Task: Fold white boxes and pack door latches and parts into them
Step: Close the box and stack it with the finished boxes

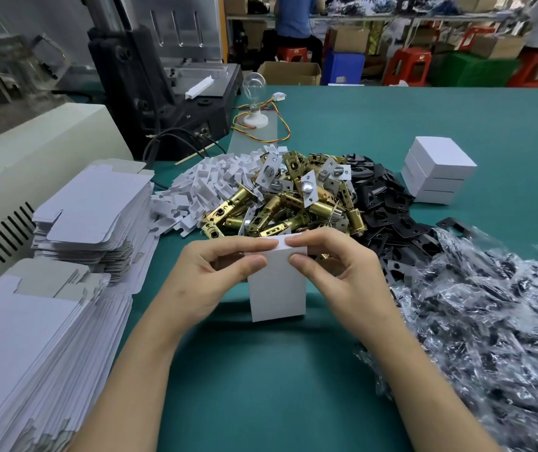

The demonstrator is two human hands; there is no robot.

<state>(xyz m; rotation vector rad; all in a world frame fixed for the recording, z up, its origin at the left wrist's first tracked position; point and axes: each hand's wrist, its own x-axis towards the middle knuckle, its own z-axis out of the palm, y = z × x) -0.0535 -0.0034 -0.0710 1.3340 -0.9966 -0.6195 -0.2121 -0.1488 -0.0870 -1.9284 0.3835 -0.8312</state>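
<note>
1. A small white cardboard box (277, 288) is upright near the middle of the green desk (293, 386). It is hard to tell if its bottom touches the desk.
2. The left grip (209, 275) pinches the box's top with thumb and finger.
3. The right grip (333, 269) pinches the same top from the other side.
4. Just behind the box lies a pile of shiny gold metal door latches (293, 203).
5. Small white plastic pieces (209, 184) lie left of that pile, and flat black metal plates (385, 207) lie right of it.
6. Flat white box sheets (91, 207) are stacked along the desk's left edge.
7. A stack of folded white boxes (437, 171) sits toward the far right corner.
8. Clear little bags of black parts (489, 305) are heaped at the right edge.
</note>
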